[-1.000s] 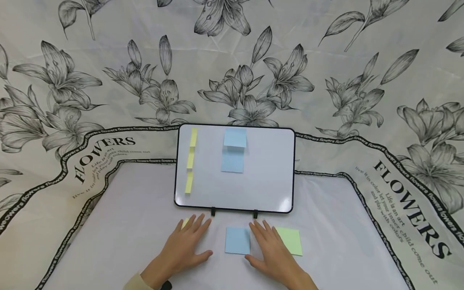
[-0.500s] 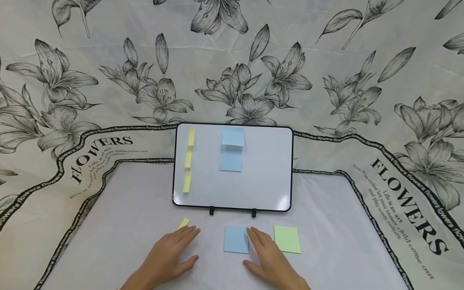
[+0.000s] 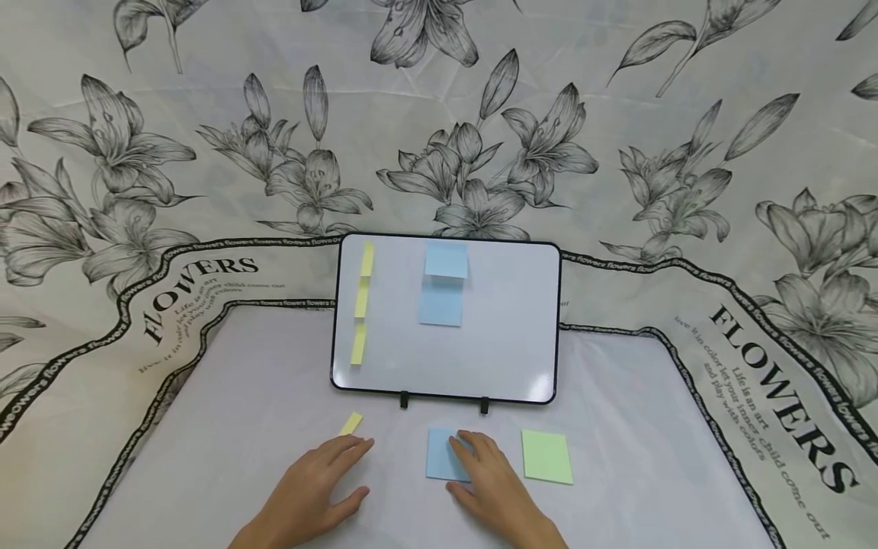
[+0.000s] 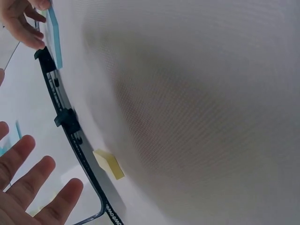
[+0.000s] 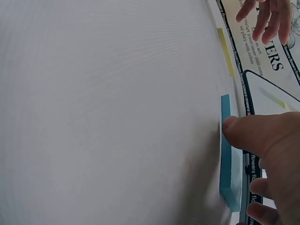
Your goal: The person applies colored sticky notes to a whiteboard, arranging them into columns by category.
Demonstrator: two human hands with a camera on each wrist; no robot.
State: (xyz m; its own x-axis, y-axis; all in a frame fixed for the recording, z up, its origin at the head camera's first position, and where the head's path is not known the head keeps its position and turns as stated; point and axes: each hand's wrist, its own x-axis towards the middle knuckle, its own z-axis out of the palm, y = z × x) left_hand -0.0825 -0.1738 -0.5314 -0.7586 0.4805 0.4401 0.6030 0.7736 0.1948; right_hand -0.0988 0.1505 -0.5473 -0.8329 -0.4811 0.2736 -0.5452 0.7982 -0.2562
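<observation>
Flower-printed cloth (image 3: 315, 179) rises behind the white tabletop (image 3: 638, 412)

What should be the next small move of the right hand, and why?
I would probably have the right hand peel one note from the blue pad. Its fingers are over that pad, and the whiteboard shows two blue notes with bare space below, beside a column of three yellow strips.

Blue pad (image 3: 439, 455): paper, matt, smooth. Yellow pad (image 3: 351, 423): paper, matt. Green pad (image 3: 546, 457): paper, matt. Whiteboard (image 3: 507, 328): smooth, glossy face. Black frame (image 3: 446, 396): plastic-looking. Black supports (image 3: 404, 400): plastic-looking. Desk covering (image 3: 652, 412): cloth, finely textured. Floral backdrop (image 3: 425, 95): cloth, matt, lightly creased.
</observation>
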